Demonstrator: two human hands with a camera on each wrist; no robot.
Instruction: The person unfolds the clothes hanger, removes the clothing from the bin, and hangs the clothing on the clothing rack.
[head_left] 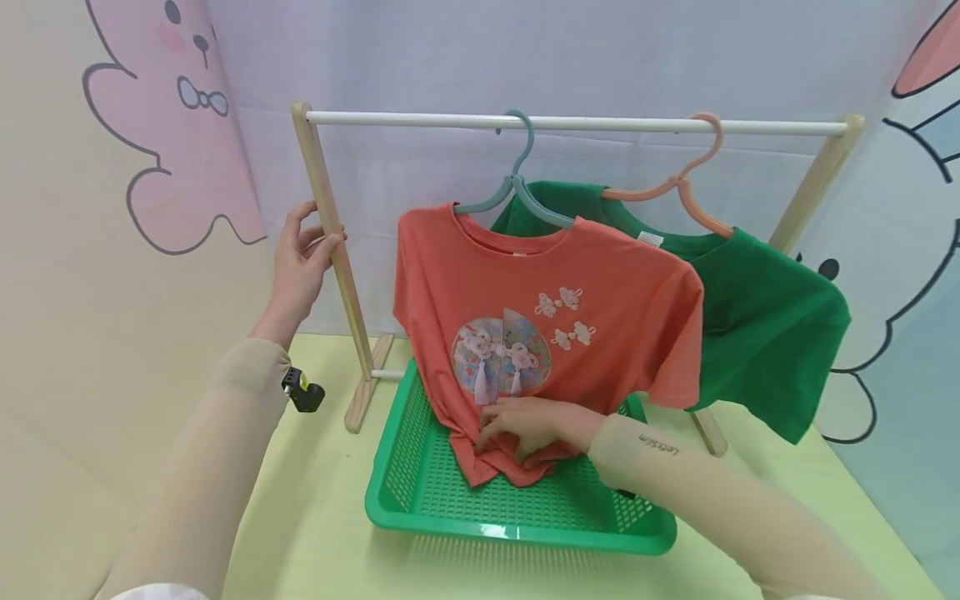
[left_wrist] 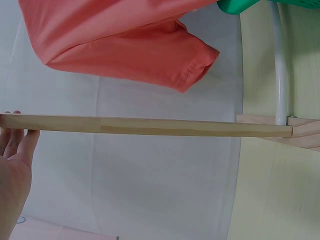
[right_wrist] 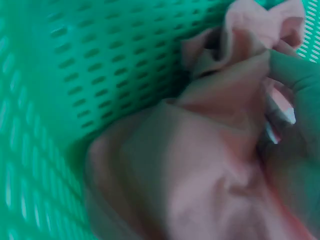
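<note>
My left hand (head_left: 298, 271) holds the left wooden post (head_left: 347, 287) of a small clothes rack, thumb on the near side and fingers behind. In the left wrist view, that hand (left_wrist: 14, 170) is at the left edge. A coral-red T-shirt (head_left: 510, 279) hangs from the rack on a teal hanger (head_left: 545, 212), its lower part bunched inside a green plastic basket (head_left: 517, 535). There my right hand (head_left: 536, 423) grips the gathered fabric near the hem. The right wrist view is blurred and shows pink-looking folds (right_wrist: 200, 155) beside the fingers; some fingertips are hidden.
A green T-shirt (head_left: 772, 321) on an orange hanger (head_left: 703, 210) hangs behind to the right. The white rail (head_left: 420, 120) spans the rack's top. The basket sits on a pale yellow table (head_left: 315, 500), with cartoon-printed cloth (head_left: 183, 167) around it.
</note>
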